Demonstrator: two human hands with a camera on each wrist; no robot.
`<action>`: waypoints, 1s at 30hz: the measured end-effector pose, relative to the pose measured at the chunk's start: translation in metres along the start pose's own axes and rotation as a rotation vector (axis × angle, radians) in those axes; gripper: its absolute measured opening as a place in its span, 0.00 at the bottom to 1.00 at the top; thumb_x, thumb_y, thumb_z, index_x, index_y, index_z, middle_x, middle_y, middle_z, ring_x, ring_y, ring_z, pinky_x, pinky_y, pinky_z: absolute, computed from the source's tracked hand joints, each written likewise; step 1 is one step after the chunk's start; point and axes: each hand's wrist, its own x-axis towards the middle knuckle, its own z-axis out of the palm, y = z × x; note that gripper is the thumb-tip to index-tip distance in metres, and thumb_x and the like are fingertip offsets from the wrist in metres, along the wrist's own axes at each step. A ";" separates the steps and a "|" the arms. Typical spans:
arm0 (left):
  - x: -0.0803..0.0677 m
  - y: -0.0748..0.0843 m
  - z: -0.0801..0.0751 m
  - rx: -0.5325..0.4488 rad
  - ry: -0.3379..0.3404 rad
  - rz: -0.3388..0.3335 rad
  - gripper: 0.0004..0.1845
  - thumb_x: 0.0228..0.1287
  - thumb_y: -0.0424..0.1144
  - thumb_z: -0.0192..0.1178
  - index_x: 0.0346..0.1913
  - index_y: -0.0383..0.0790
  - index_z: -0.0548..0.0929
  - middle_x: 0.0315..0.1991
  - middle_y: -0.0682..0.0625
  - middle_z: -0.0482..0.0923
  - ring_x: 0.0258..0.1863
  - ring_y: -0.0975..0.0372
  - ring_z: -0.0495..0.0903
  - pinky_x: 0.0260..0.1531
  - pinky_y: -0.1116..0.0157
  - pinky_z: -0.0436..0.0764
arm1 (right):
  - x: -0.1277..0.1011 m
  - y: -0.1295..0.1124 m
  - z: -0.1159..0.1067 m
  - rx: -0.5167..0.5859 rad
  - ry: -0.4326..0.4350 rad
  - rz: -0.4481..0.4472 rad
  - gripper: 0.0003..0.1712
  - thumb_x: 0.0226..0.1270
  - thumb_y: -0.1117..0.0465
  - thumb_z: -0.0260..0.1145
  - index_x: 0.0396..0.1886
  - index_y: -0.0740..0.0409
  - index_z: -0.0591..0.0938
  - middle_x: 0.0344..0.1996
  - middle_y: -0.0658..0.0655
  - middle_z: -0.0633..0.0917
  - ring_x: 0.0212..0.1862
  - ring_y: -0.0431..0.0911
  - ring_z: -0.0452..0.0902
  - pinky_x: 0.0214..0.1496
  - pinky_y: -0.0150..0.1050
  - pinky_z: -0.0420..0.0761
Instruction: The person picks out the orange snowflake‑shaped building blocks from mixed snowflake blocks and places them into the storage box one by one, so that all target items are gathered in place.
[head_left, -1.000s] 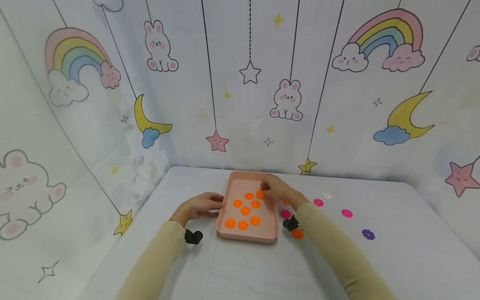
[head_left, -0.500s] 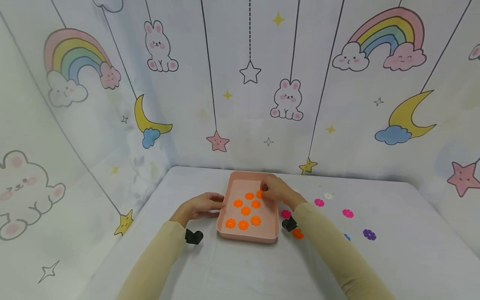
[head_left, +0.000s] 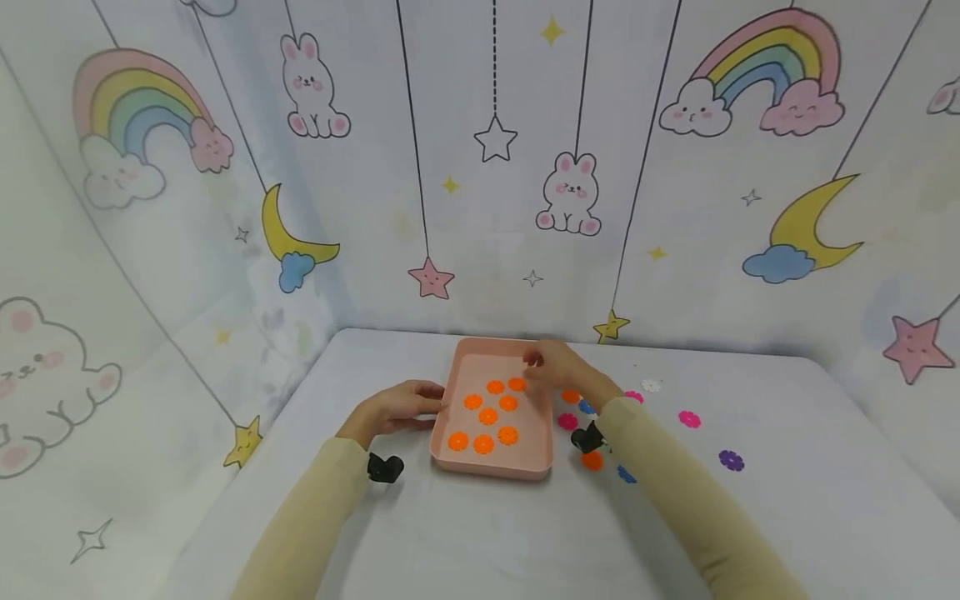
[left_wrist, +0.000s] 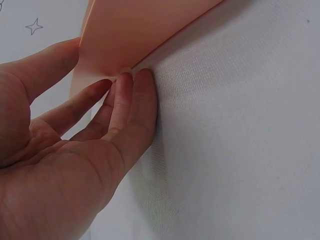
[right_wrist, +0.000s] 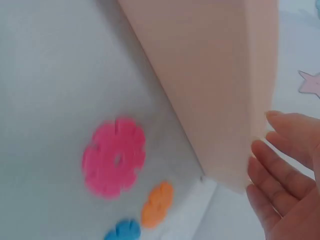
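Observation:
A pink rectangular tray (head_left: pixel 491 469) stands on the white table with several orange flower-shaped plastic discs (head_left: pixel 488 416) lying flat inside. At its left side, my left hand (head_left: pixel 399 406) touches the outer wall with relaxed fingers; the left wrist view shows the thumb (left_wrist: pixel 60 57) against the tray wall and the other fingertips near its bottom edge. My right hand (head_left: pixel 562 367) is over the tray's right rim, fingers loosely bent and holding nothing. Just below its fingertips lies one orange disc (head_left: pixel 517 384). In the right wrist view the right hand (right_wrist: pixel 292 180) is beside the tray wall (right_wrist: pixel 200 85).
Right of the tray lie loose discs: pink (head_left: pixel 567 422), orange (head_left: pixel 592 461), blue (head_left: pixel 627 474), white (head_left: pixel 651 386) and purple (head_left: pixel 732 460). The right forearm passes above some of them. A patterned cloth backdrop (head_left: pixel 480 208) rises behind the table.
My right hand has let go of an orange disc in the tray and risen slightly up and right. The left hand stays at the tray's side. The head view has shifted a little.

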 end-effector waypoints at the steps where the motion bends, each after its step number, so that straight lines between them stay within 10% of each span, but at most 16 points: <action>1: 0.000 0.000 -0.001 0.000 -0.001 0.001 0.27 0.74 0.35 0.61 0.71 0.29 0.69 0.69 0.37 0.70 0.60 0.51 0.77 0.64 0.50 0.78 | -0.002 0.001 -0.003 0.007 0.008 -0.011 0.17 0.71 0.63 0.68 0.55 0.68 0.82 0.46 0.60 0.84 0.48 0.53 0.78 0.56 0.48 0.83; 14: 0.000 -0.003 -0.004 0.007 0.008 -0.002 0.28 0.74 0.35 0.61 0.71 0.29 0.69 0.69 0.37 0.70 0.58 0.52 0.78 0.63 0.50 0.79 | -0.045 0.034 -0.030 0.088 0.085 -0.046 0.16 0.70 0.63 0.70 0.53 0.69 0.83 0.41 0.59 0.85 0.43 0.51 0.79 0.46 0.43 0.84; 30: 0.000 0.001 0.001 -0.006 -0.005 0.006 0.27 0.75 0.34 0.60 0.71 0.28 0.68 0.69 0.36 0.69 0.59 0.51 0.77 0.65 0.49 0.78 | -0.055 0.071 -0.012 0.189 0.024 0.205 0.17 0.71 0.59 0.68 0.52 0.68 0.83 0.45 0.61 0.85 0.46 0.53 0.78 0.54 0.49 0.83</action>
